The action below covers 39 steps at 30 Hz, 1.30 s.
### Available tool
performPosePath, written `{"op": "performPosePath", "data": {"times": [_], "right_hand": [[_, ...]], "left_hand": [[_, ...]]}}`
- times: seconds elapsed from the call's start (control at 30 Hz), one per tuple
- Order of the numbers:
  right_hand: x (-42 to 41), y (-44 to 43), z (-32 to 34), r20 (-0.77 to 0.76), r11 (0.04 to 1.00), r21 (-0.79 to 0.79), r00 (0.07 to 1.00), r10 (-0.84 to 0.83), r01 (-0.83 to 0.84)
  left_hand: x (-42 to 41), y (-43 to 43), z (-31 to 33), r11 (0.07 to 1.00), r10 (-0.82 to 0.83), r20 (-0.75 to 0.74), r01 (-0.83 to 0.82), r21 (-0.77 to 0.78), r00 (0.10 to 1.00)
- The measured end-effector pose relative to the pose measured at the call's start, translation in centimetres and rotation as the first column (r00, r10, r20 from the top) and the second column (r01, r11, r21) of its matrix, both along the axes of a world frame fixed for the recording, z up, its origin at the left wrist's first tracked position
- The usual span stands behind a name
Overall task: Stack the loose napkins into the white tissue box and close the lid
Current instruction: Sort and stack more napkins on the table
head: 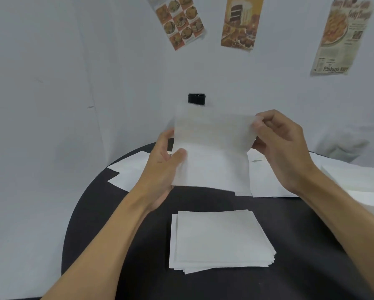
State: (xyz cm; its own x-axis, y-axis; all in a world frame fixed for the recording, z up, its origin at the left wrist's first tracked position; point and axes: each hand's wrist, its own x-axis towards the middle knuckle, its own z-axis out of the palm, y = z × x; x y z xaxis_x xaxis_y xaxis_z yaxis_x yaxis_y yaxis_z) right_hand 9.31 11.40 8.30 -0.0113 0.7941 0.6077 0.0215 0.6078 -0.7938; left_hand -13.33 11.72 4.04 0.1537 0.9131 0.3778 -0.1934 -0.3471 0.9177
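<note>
Napkin stack (220,239): several white sheets, edges slightly fanned, flat on the black bench (311,267); nearest item to the viewer.

Held napkin (212,148): raised just beyond the stack, partly unfolded, lower portion hanging toward the bench.

Left hand (162,167): beyond and left of the stack. Grip clamped on the held napkin's left edge, thumb in front, fingers behind.

Right hand (281,146): beyond and right of the stack. Grip pinched on the sheet's upper right corner.

Loose napkins (127,169): spread flat on the bench beyond the stack, to left and right, partly behind the held sheet.

Step, as judged: gathering and squaring sheets, with one in hand being folded or straightened. Boxing apparently not begun. The next move likely calls for matching the sheet's edges and laying it square on the stack without shifting the fanned layers.

Obscured:
- White box-like shape (359,180), far right of the stack, is cut by the frame edge. It is probably the tissue box; the lid's state cannot be made out.
- Black cap (196,98), beyond the stack, has its body hidden behind the held napkin.
- Sheet count in the stack is unreadable.
</note>
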Motion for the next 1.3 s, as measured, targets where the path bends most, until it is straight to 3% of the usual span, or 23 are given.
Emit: {"op": "performPosePath", "data": {"times": [0.07,0.17,0.23,0.33,0.47,0.6,0.73,0.87,0.93,1.1,1.2,1.3], "right_hand": [[0.7,-0.3,0.0,-0.029,0.992,-0.062,0.994,0.11,-0.111],[1.2,0.1,0.0,-0.047,0.974,-0.213,0.997,0.062,-0.07],[1.2,0.1,-0.3,0.115,0.945,-0.328,0.992,0.044,-0.004],[1.2,-0.3,-0.9,0.352,0.854,-0.52,0.909,0.223,-0.009],[1.3,-0.2,-1.2,0.36,0.813,-0.575,0.866,0.348,-0.088],[2.0,-0.5,-1.4,0.455,0.77,-0.632,0.765,0.455,-0.082],[2.2,-0.8,-1.8,0.455,0.696,-0.715,0.712,0.535,-0.065],[1.8,-1.0,-1.8,0.43,0.664,-0.743,0.699,0.571,-0.085],[1.6,-1.3,-1.6,0.513,0.69,-0.722,0.63,0.583,-0.05],[0.9,-1.5,-1.6,0.815,0.834,-0.544,0.297,0.497,0.096],[0.6,-1.1,-2.3,0.862,0.86,-0.494,0.203,0.465,0.125],[0.9,-0.9,-2.3,0.876,0.866,-0.478,0.153,0.457,0.148]], "left_hand": [[-0.2,-0.2,0.1,1.0,-0.005,0.013,0.005,-0.021,1.0],[-0.7,-0.2,0.1,0.998,0.002,-0.02,-0.003,-0.065,1.0],[-0.8,-0.2,0.1,0.994,-0.024,-0.019,0.022,-0.109,1.0],[-0.7,-0.6,0.3,0.985,-0.094,-0.066,0.083,-0.151,0.993],[-0.8,-1.1,0.2,0.971,-0.151,-0.162,0.116,-0.207,0.975],[-1.6,-1.3,0.3,0.95,-0.22,-0.094,0.191,-0.248,0.971],[-1.8,-1.5,-0.4,0.964,-0.227,-0.36,0.158,-0.213,0.905],[-2.1,-1.6,-0.6,0.955,-0.265,-0.444,0.171,-0.242,0.856],[-2.2,-1.5,-0.7,0.95,-0.287,-0.51,0.174,-0.258,0.811],[-2.5,-1.1,-1.3,0.96,-0.244,-0.686,0.071,-0.271,0.685],[-2.5,-0.3,-2.1,0.991,-0.078,-0.755,-0.034,-0.132,0.651],[-2.8,1.3,-3.6,0.97,0.21,-0.758,-0.227,0.085,0.618]]}}
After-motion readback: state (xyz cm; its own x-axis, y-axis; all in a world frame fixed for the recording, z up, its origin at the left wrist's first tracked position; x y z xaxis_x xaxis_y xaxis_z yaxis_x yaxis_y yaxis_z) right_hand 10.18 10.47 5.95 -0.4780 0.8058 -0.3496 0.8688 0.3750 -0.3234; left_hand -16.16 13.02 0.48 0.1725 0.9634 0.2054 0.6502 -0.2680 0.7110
